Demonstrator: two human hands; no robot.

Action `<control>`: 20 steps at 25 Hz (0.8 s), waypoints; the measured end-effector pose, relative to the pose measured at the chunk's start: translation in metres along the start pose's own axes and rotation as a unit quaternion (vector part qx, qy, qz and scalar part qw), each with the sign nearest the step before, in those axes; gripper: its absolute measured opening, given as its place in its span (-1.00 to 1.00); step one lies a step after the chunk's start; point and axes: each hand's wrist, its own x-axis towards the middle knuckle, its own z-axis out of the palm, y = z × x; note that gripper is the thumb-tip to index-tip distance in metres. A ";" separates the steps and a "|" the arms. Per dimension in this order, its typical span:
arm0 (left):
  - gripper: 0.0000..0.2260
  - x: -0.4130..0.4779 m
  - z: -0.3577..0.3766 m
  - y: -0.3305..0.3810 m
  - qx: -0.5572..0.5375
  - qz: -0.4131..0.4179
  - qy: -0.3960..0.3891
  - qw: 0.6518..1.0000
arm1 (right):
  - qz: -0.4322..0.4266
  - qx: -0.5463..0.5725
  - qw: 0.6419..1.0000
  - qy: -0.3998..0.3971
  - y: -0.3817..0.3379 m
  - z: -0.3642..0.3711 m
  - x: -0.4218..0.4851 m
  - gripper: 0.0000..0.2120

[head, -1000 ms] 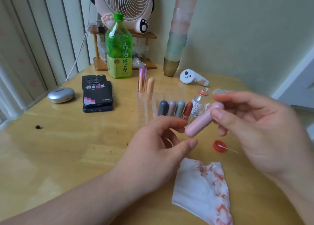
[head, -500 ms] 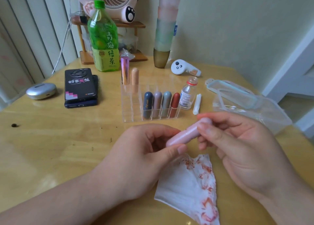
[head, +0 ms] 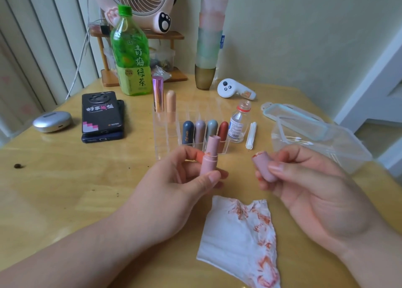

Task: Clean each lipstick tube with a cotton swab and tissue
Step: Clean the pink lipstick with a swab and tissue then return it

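Left hand [head: 174,185]: thumb and curled fingers pinch the pink lipstick tube [head: 209,157], held upright above the table [head: 65,189]. Tube uncapped, orange smears at its collar. Right hand [head: 315,196]: thumb and fingers pinch the pink cap [head: 262,168], rim smeared orange, apart from the tube. Stained tissue [head: 235,240] lies on the table below, between the hands. Clear rack [head: 165,139] behind holds six more tubes. Plastic box [head: 348,155] at right holds cotton swabs [head: 300,140]
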 end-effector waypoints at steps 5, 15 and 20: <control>-0.78 -0.001 -0.004 0.000 0.083 0.018 0.045 0.995 | -0.070 -0.180 0.981 0.011 0.005 0.009 -0.001 -0.80; -0.87 -0.001 -0.003 0.000 0.106 0.004 0.088 0.990 | -0.051 -0.448 0.892 0.032 0.030 0.020 0.017 -0.40; -0.86 0.000 -0.003 -0.002 0.100 0.007 0.084 0.991 | -0.058 -0.488 0.870 0.030 0.031 0.018 0.016 -0.38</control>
